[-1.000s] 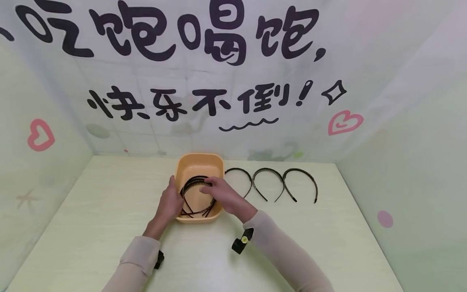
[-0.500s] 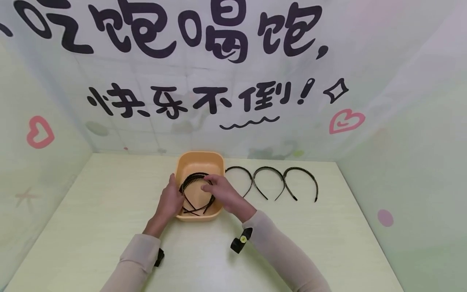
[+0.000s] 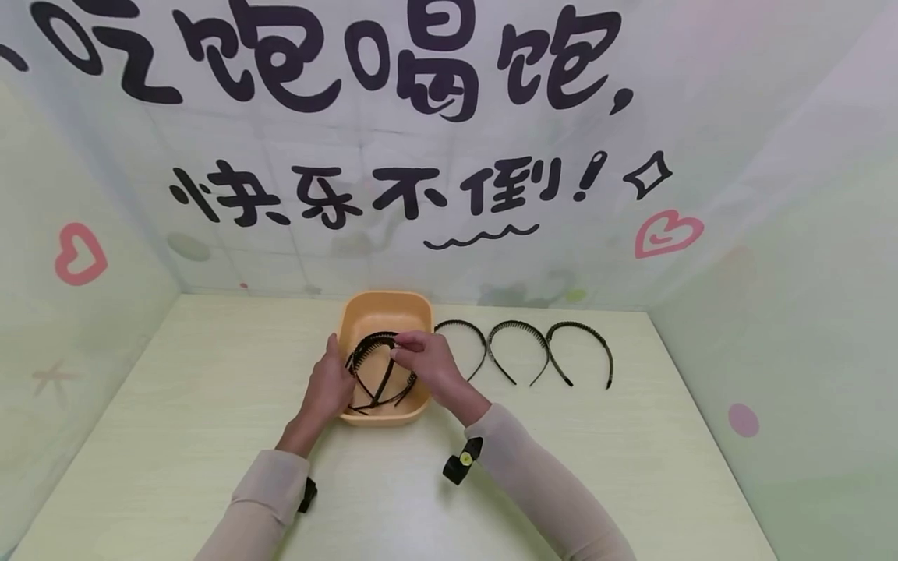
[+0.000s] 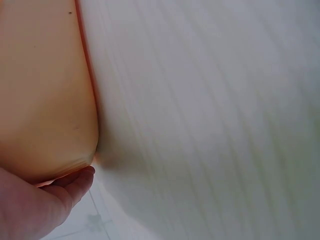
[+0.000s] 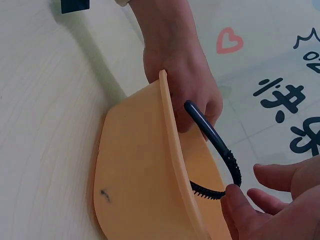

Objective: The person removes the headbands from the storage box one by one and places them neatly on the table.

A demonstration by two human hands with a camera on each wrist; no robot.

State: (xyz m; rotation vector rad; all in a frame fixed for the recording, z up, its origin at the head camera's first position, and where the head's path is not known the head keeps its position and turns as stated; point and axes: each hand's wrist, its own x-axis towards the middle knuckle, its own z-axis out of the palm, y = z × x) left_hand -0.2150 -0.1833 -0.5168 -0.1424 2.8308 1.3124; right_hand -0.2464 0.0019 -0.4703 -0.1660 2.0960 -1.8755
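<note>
An orange plastic basin stands on the pale table and holds several black toothed headbands. My left hand grips the basin's left rim; in the right wrist view this left hand has its fingers curled over the rim of the basin. My right hand pinches the top arc of one headband, which is raised above the others with its ends down in the basin. The right wrist view shows that headband held at my fingertips. In the left wrist view a finger touches the basin wall.
Three more black headbands lie in a row on the table to the right of the basin: one, another and a third. A printed backdrop with black characters and pink hearts walls in the table on three sides.
My right hand has lifted one headband up from the pile, so its legs now stand steeper in the basin. The left hand has stayed on the rim.
</note>
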